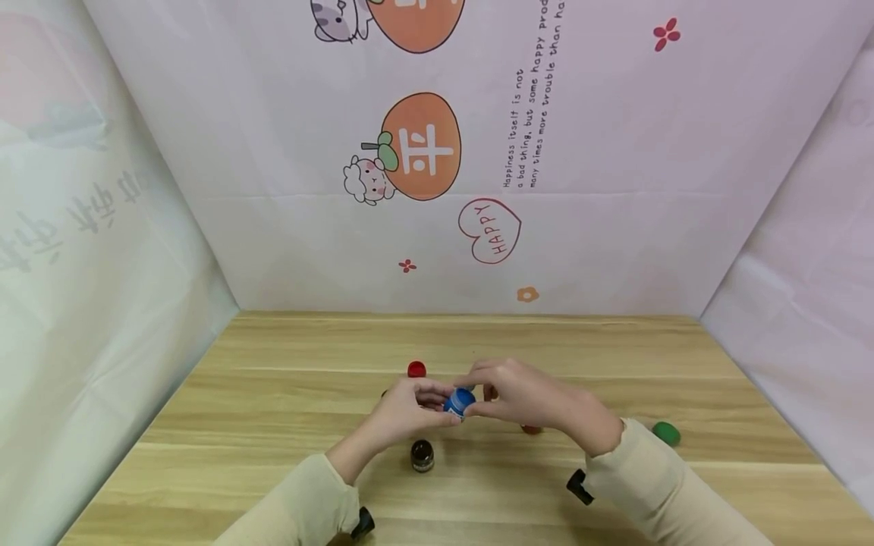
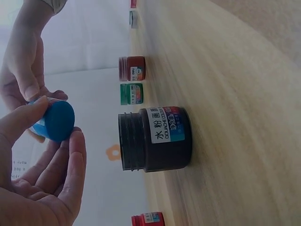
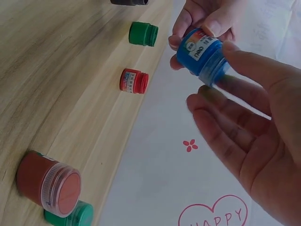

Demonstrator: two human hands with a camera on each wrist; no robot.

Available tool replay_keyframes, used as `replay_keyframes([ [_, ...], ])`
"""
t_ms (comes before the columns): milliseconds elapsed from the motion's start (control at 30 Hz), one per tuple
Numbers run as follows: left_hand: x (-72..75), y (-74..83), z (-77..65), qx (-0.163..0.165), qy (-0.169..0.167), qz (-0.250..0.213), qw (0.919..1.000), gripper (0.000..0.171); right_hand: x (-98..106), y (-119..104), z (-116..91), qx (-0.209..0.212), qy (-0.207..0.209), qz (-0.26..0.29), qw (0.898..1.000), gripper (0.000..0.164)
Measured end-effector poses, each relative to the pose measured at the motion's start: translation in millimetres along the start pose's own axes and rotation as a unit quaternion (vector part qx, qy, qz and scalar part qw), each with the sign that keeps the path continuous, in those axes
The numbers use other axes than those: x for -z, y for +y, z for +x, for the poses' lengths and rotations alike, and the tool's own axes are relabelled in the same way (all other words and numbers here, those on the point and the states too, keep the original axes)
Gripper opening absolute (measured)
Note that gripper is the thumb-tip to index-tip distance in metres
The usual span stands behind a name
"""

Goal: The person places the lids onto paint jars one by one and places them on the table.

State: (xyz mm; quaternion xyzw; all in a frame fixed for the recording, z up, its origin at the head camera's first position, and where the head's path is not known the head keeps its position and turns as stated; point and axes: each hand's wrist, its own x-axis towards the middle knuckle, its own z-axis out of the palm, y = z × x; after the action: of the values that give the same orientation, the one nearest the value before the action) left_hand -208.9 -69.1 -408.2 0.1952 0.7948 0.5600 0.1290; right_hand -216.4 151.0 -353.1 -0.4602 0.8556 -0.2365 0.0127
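A small blue gouache paint jar [image 1: 456, 403] is held up over the table between both hands. My left hand [image 1: 399, 413] grips its body with thumb and fingers, as the left wrist view shows from the jar's base. With thumb and fingers, my right hand [image 1: 522, 394] pinches the clear lid [image 3: 214, 68] at the jar's other end. In the right wrist view the jar is tilted, its label turned to the camera. Below the hands stands a dark paint jar [image 2: 164, 139] without a lid, its threaded neck bare.
Farther back are a red jar [image 3: 134, 81] and a green jar [image 3: 142, 34], both with bare necks. A brown jar [image 3: 35, 174] with a clear lid stands beside another green jar [image 3: 70, 215]. At the table's right lies a green object [image 1: 665, 434]. White printed sheets enclose the wooden table [image 1: 273, 394].
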Motion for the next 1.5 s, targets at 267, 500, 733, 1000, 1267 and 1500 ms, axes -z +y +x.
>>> replay_keyframes([
  [267, 1.8, 2.3, 0.3, 0.000, -0.003, -0.008, 1.0000, 0.042, 1.5, 0.6, 2.0, 0.051, 0.005, 0.021, 0.998, 0.035],
  [500, 0.6, 2.9, -0.1, -0.002, -0.006, -0.005, 1.0000, 0.041, 2.1, -0.5, 1.7, 0.028, 0.005, 0.039, 0.999, 0.032],
  [733, -0.3, 4.4, 0.4, -0.006, -0.009, 0.002, 0.9999, 0.041, 8.4, -1.1, -2.1, 0.031, 0.008, 0.013, 0.999, 0.037],
  [1000, -2.0, 7.3, 2.6, -0.008, -0.016, -0.011, 0.9998, 0.040, 9.2, -0.2, -2.7, 0.045, -0.004, 0.032, 0.998, 0.031],
  [1267, -1.9, 5.1, 3.0, -0.012, -0.016, -0.004, 0.9998, 0.039, 8.4, 1.1, -3.5, 0.008, -0.013, 0.049, 0.999, 0.036],
  [1500, -1.4, 4.3, 3.8, -0.002, -0.022, -0.022, 0.9995, 0.040, 7.6, 3.0, -3.8, 0.029, -0.011, 0.056, 0.998, 0.036],
])
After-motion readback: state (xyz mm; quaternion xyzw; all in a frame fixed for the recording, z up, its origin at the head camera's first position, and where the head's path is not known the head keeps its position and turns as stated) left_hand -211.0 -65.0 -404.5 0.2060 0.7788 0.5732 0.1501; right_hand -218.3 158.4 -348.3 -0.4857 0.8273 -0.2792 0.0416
